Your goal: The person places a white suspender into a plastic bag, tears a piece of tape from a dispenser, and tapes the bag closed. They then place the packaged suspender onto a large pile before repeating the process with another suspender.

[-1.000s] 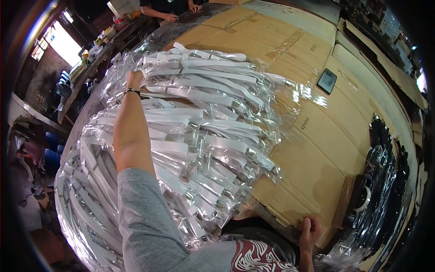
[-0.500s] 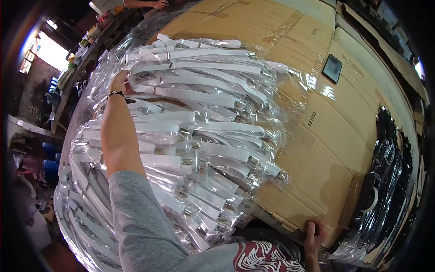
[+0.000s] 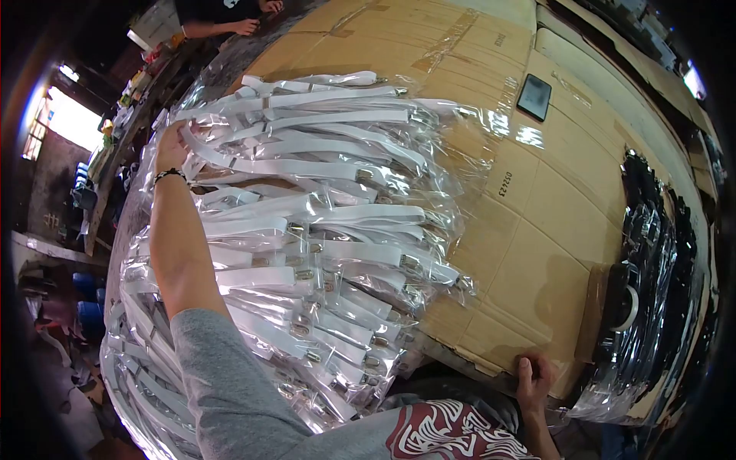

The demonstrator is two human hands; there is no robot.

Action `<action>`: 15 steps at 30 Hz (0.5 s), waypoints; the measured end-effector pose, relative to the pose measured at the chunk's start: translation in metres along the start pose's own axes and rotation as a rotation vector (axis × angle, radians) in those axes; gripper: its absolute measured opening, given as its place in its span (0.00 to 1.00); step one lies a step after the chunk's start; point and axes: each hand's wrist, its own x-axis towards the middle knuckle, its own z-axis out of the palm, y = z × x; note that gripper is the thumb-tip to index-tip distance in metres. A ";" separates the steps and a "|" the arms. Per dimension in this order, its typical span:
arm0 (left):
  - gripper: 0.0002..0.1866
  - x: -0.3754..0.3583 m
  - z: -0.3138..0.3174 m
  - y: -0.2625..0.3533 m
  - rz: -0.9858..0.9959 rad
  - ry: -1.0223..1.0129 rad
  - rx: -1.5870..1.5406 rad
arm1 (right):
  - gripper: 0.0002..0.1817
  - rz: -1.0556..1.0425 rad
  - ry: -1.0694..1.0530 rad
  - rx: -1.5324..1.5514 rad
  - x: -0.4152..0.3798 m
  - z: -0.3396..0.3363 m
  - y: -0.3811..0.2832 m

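Several white elastic suspenders (image 3: pixel 307 207) with metal clips lie in clear plastic sleeves, layered across the left of the cardboard-covered table. At the far left edge of the pile, my left hand (image 3: pixel 175 143) is closed on the looped end of a white suspender strap (image 3: pixel 238 164), slightly raised. The fingertips are partly hidden by the strap and plastic. My right hand (image 3: pixel 534 376) rests at the near edge of the cardboard (image 3: pixel 537 253), thumb apart from the fingers, holding nothing that I can see.
A phone (image 3: pixel 533 98) lies on the cardboard toward the back. Dark straps in plastic (image 3: pixel 652 284) are piled along the right side, beside a dark item with a pale curved handle (image 3: pixel 632 308). Another person's hand (image 3: pixel 247 27) is at the far table edge.
My left hand has shifted left, drawing the strap end out from the pile so its loop shows. The view has turned slightly; more of the other person shows. My right hand stays at the edge.
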 end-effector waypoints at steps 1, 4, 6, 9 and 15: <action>0.16 0.005 0.001 0.008 0.023 -0.057 -0.058 | 0.08 0.013 0.000 0.014 -0.001 0.000 0.002; 0.13 -0.015 0.024 0.045 0.045 -0.184 -0.259 | 0.07 0.007 -0.010 0.013 -0.003 -0.002 0.006; 0.14 -0.029 0.037 0.075 0.106 -0.244 -0.259 | 0.07 -0.013 -0.014 0.038 -0.001 -0.004 0.002; 0.17 -0.062 0.061 0.123 0.226 -0.320 -0.265 | 0.05 -0.050 -0.011 0.080 0.000 -0.007 -0.002; 0.18 -0.196 0.124 0.233 0.337 -0.588 -0.218 | 0.05 -0.050 0.001 0.161 -0.003 -0.009 0.008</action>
